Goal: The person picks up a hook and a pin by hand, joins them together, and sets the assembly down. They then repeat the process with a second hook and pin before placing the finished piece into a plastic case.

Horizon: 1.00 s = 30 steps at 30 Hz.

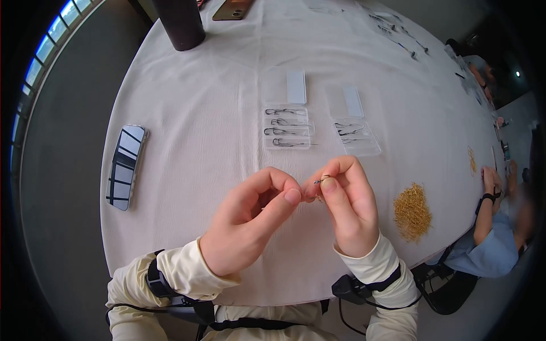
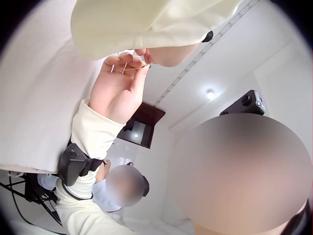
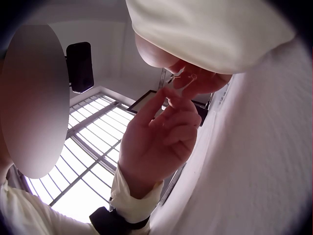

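Between thumb and forefinger my right hand pinches a small dark metal piece with a thin end. A slim gold pin also shows at this hand's fingers in the left wrist view. My left hand meets it fingertip to fingertip, its thumb and forefinger pinched on a small thin piece mostly hidden by the fingers. Both hands are raised over the white-covered table. Beyond them stand two open clear boxes, the left box and the right box, with dark hook-shaped pieces in their compartments.
A heap of thin gold pieces lies right of my right hand. At the left is a phone. A dark cup and another phone stand at the back. Another person sits at the table's right edge.
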Available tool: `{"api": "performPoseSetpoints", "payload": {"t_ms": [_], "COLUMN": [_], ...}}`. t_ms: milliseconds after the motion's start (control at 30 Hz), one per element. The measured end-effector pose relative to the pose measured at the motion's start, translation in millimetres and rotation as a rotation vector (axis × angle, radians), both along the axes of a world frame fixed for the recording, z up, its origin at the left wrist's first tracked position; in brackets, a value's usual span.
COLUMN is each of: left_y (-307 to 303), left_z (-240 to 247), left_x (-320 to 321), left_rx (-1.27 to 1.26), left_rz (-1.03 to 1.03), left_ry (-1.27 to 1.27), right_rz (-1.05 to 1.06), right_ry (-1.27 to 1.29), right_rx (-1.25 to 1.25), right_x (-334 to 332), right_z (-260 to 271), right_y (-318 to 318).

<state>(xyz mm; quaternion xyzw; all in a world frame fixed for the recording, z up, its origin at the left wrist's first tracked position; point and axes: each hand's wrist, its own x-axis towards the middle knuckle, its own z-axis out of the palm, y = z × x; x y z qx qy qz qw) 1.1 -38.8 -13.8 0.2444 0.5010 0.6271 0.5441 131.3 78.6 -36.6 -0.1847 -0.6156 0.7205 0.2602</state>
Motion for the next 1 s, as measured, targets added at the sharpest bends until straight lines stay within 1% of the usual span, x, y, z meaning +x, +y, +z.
{"api": "performPoseSetpoints", "payload": {"t_ms": [67,167,267,333,433,467,500,533,567,600,633,667,700,767,833,867,933,967,1000], "left_y": [0,0,0,-1,-1,-2,-4,-5,-5,-5,-5,-4,-4,-3,-3,-2,-1,0,0], "left_z": [0,-3,-3,-2,-1,-2,-3,-4,-2,2,4,1,-3,-8,-9,-11,-15,-16,-16], "left_x": [1,1,0,-1,0,1,2,3,3,3,4,5,7,9,10,10,10,12,13], "left_rx": [-0.008,-0.016,-0.072,-0.129,-0.075,-0.075,-0.05,-0.026,-0.026,-0.049,-0.072,-0.072,-0.069,-0.066,-0.013,-0.012,0.068,0.068,0.099], "left_rz": [0.002,-0.017,-0.044,-0.048,-0.017,-0.017,-0.028,-0.039,-0.038,-0.045,-0.052,-0.05,-0.019,0.015,0.065,0.065,0.065,0.065,0.07], "left_ry": [-0.025,-0.008,-0.016,-0.075,-0.093,-0.092,0.027,0.146,0.147,0.218,0.29,0.29,0.267,0.244,0.136,0.137,0.01,0.011,-0.09], "right_rz": [0.018,-0.001,-0.015,-0.017,-0.038,-0.074,-0.11,-0.11,-0.146,-0.183,-0.182,-0.203,-0.225,-0.22,-0.217,-0.218,-0.219,-0.223,-0.226], "right_ry": [0.014,0.009,0.028,0.042,0.04,0.035,0.029,0.03,0.014,-0.002,-0.002,-0.018,-0.034,-0.031,-0.028,-0.037,-0.045,-0.035,-0.024], "right_rx": [-0.03,0.012,0.061,0.084,0.116,0.184,0.252,0.252,0.369,0.486,0.485,0.538,0.591,0.605,0.619,0.608,0.597,0.588,0.58], "right_x": [-1,-1,-1,-1,-1,-1,-1,0,1,1,1,1,0,0,0,0,0,-1,-1], "right_z": [-1,1,-1,-2,-1,0,0,-1,-3,-4,-5,-5,-5,-5,-5,-5,-4,-5,-5], "right_y": [0,-3,-2,-1,-3,-4,-4,-4,-4,-4,-4,-5,-5,-5,-5,-5,-6,-6,-6]}}
